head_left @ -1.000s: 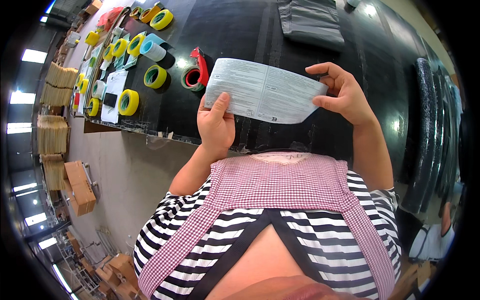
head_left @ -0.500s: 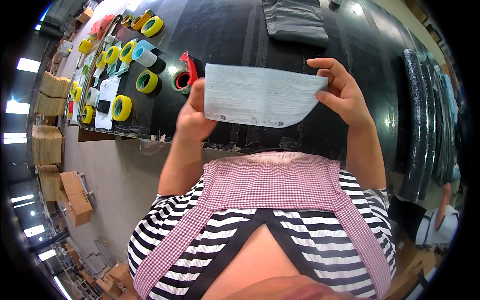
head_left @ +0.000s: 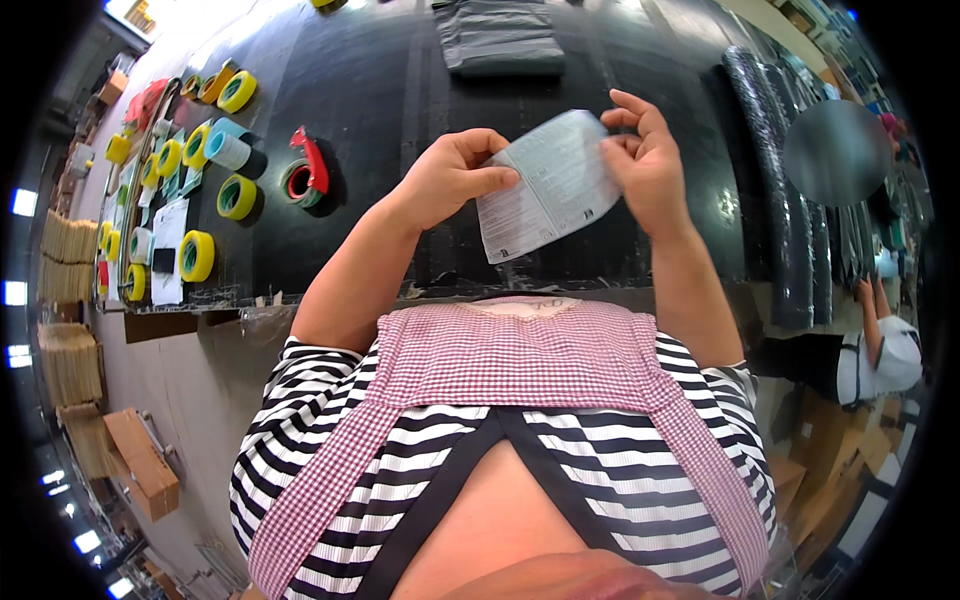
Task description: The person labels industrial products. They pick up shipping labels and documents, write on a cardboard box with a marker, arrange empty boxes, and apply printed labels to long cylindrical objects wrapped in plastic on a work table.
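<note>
A white printed sheet, tilted and slightly blurred, is held up over the black table. My left hand is closed on its left edge, the thumb lying on the near face. At the opposite edge my right hand grips the sheet between thumb and bent fingers, its other fingers raised and a little smeared by motion. Beyond the sheet lies a stack of grey plastic bags. A red tape dispenser with a tape roll rests left of my left hand.
Several yellow-edged tape rolls stand at the table's left, beside papers with a dark flat object. Long rolls wrapped in shiny dark film lie along the right. Another person is at the far right; cardboard boxes are lower left.
The sheet, earlier spread wide and nearly level, now appears narrower and tilted. My left hand has moved right and up, nearer my right hand. The view has shifted, so the table things sit further left.
</note>
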A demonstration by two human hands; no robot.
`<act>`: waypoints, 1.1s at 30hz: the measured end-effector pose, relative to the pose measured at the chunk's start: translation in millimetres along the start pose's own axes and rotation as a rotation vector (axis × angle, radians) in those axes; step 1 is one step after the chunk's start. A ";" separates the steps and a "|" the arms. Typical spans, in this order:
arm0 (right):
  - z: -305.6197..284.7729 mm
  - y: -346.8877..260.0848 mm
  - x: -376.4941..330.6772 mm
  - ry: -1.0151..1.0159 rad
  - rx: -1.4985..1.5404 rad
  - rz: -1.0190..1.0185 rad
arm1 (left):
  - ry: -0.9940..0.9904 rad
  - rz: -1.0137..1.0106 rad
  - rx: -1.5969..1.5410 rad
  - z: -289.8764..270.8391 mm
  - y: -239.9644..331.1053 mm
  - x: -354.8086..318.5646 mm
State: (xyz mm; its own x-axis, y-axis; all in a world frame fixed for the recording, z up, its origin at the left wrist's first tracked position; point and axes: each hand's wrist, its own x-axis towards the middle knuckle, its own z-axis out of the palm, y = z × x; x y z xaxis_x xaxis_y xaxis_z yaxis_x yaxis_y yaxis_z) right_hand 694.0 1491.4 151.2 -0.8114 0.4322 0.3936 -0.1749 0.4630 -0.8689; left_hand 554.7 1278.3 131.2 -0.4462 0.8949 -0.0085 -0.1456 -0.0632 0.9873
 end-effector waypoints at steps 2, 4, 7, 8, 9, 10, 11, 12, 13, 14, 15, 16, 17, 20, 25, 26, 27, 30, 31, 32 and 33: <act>-18.7 1.6 -8.7 0.145 -0.470 -0.388 | 0.097 -0.027 0.122 23.3 -1.0 5.2; -32.5 1.5 -29.3 -0.045 -0.392 -0.468 | 0.181 -0.028 0.115 55.1 -3.8 13.2; -43.4 2.6 -70.3 -0.062 -0.327 -0.378 | 0.213 0.049 0.079 100.3 -7.3 22.5; -51.0 5.2 -78.2 -0.075 -0.164 -0.236 | 0.220 0.053 0.025 119.1 -10.1 27.4; -60.9 11.6 -81.7 -0.092 -0.014 -0.109 | 0.243 0.058 0.159 131.6 -11.4 30.8; -76.1 18.0 -87.2 -0.097 0.120 0.024 | 0.255 0.055 0.289 148.9 -14.4 33.6; -91.9 26.2 -90.4 -0.078 0.130 -0.058 | 0.243 0.103 0.412 168.1 -18.8 41.8; -109.1 34.2 -94.2 -0.079 0.098 -0.106 | 0.249 0.104 0.455 187.6 -22.3 47.8; -131.5 42.4 -98.8 -0.064 0.043 -0.162 | 0.220 0.093 0.494 207.9 -24.4 56.3; -147.9 49.2 -104.7 -0.045 0.094 -0.138 | 0.191 0.089 0.462 226.0 -27.6 63.6; -163.7 55.6 -112.2 -0.016 0.153 -0.123 | 0.163 0.160 0.408 246.2 -33.4 74.1; -180.5 69.0 -120.2 0.006 0.171 -0.074 | 0.135 0.078 0.416 261.0 -43.1 86.6; -196.2 75.3 -129.4 0.018 0.206 -0.042 | 0.077 0.112 0.421 278.7 -49.9 95.4; -239.1 104.7 -157.3 0.108 0.066 -0.112 | -0.035 0.156 0.495 319.0 -74.8 116.4; -301.6 141.2 -200.3 0.250 -0.129 -0.106 | -0.292 0.249 0.688 379.6 -108.3 163.6; -310.1 139.0 -212.0 0.294 -0.165 -0.068 | -0.345 0.311 0.669 391.8 -107.9 166.9; -317.8 138.4 -222.8 0.336 -0.168 -0.041 | -0.393 0.308 0.693 403.2 -108.8 171.7; -338.2 130.8 -250.2 0.454 -0.207 0.018 | -0.562 0.450 0.616 438.2 -110.1 184.7; -344.4 128.1 -256.6 0.482 -0.230 0.012 | -0.599 0.455 0.582 447.9 -110.6 187.4; -349.0 125.4 -262.3 0.508 -0.253 0.020 | -0.621 0.490 0.572 456.0 -111.2 189.7; -353.0 123.1 -267.0 0.525 -0.261 0.014 | -0.641 0.517 0.559 462.9 -112.3 191.3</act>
State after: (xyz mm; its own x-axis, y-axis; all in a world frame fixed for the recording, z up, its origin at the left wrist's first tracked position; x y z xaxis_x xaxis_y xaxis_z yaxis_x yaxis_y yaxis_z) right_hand 1086.0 1706.2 45.1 -0.4163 0.7344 0.5360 0.0312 0.6007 -0.7989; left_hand 894.5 1661.2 92.1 0.2482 0.8958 0.3687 0.4423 -0.4435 0.7796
